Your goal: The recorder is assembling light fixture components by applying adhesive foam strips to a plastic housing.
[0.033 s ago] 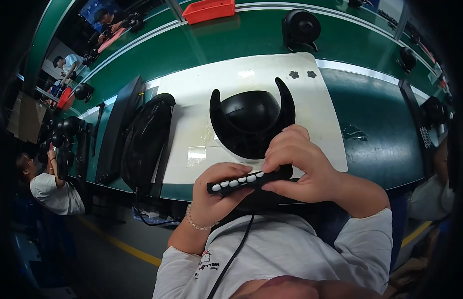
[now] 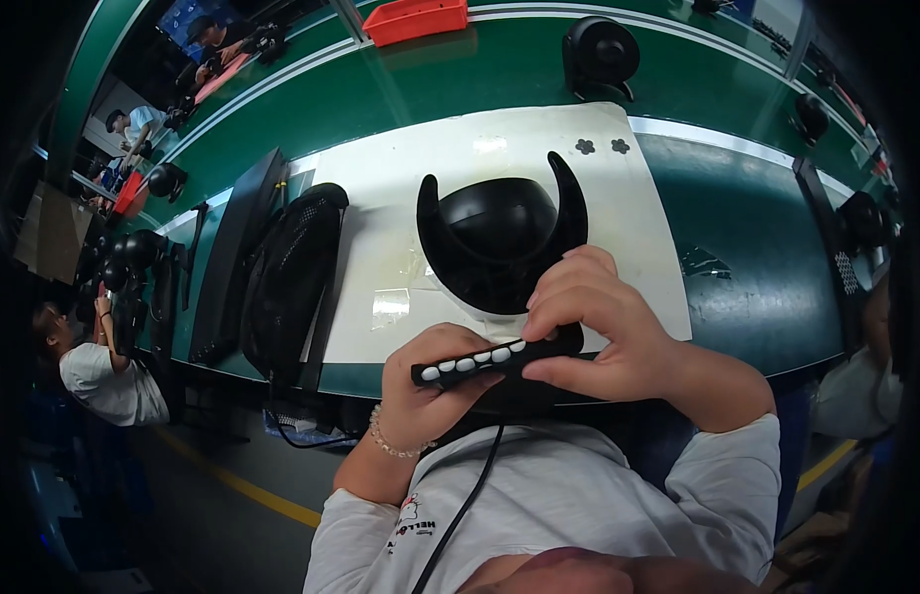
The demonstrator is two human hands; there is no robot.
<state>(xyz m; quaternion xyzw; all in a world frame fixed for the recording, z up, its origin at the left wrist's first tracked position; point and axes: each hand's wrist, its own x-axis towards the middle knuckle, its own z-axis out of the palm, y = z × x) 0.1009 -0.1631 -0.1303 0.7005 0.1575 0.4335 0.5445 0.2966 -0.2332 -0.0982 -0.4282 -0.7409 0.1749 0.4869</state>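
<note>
A black fan base (image 2: 500,238) with two upright horn-shaped arms sits on a white mat (image 2: 480,158). At the base's near edge I hold a narrow black control strip (image 2: 477,361) with a row of white buttons. My left hand (image 2: 430,386), with a bead bracelet on the wrist, grips the strip's left end from below. My right hand (image 2: 599,332) covers its right end, fingertips pressing on top where the strip meets the base. A black cable (image 2: 460,515) hangs from under the strip down across my shirt.
Left of the mat lie a black mesh fan grille (image 2: 287,277) and a long black panel (image 2: 237,257). A red tray (image 2: 415,20) and an assembled black fan (image 2: 599,49) stand at the back of the green bench (image 2: 737,218). A person (image 2: 94,366) works at far left.
</note>
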